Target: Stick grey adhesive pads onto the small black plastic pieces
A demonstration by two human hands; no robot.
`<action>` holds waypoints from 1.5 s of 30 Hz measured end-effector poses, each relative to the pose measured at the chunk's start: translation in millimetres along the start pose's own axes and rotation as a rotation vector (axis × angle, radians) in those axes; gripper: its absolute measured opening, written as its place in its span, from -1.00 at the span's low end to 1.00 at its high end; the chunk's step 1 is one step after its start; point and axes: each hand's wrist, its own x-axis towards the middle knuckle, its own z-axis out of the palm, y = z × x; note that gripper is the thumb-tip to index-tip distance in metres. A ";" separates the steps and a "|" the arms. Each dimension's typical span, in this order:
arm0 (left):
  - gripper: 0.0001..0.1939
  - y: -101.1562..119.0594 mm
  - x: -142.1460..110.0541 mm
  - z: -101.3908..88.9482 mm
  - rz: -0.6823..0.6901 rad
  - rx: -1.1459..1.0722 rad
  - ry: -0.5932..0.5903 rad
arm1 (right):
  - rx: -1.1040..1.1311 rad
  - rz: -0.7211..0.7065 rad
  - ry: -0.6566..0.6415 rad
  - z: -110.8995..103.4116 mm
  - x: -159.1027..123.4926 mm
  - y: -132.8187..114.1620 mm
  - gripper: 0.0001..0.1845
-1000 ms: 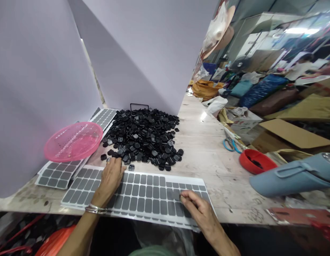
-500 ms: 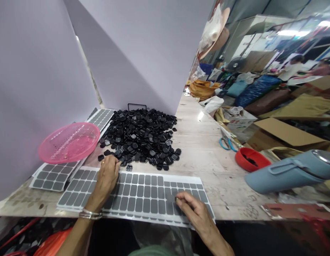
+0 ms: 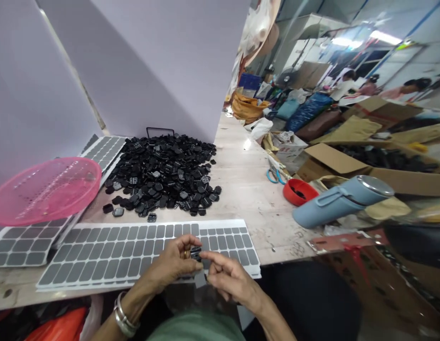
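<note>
My left hand pinches a small black plastic piece with light ridges between thumb and fingers, above the front edge of the sticker sheets. My right hand meets it from the right, its index fingertip against the piece. A small pale grey sticker shows by the curled right fingers, which seem to grip it. Under both hands lie white sheets of rounded grey stickers. Behind them is a large heap of similar black pieces, with a loose one near the sheets.
A pink mesh basket rests on more sticker sheets at left. On the right are blue-handled scissors, a red bowl with dark bits, and a blue flask. Pale panels stand behind. People sit far off.
My left hand has come from the heap's edge toward the right, now holding a black piece. My right hand has moved left and lower to meet it. The view has turned right.
</note>
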 end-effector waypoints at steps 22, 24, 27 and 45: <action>-0.60 5.9 -0.4 16.6 0.018 -0.230 -0.047 | -0.774 -0.581 0.528 5.1 1.9 -7.3 -0.76; -0.60 6.3 -0.8 16.5 0.025 -0.244 -0.043 | -0.813 -0.588 0.528 6.6 2.6 -8.6 -0.77; -0.61 5.7 -0.2 15.9 0.027 -0.244 -0.044 | -0.850 -0.592 0.526 8.0 1.9 -11.3 -0.77; -0.60 8.3 -2.0 16.5 -0.032 -0.278 -0.071 | -0.740 -0.566 0.505 7.7 -1.2 -10.5 -0.79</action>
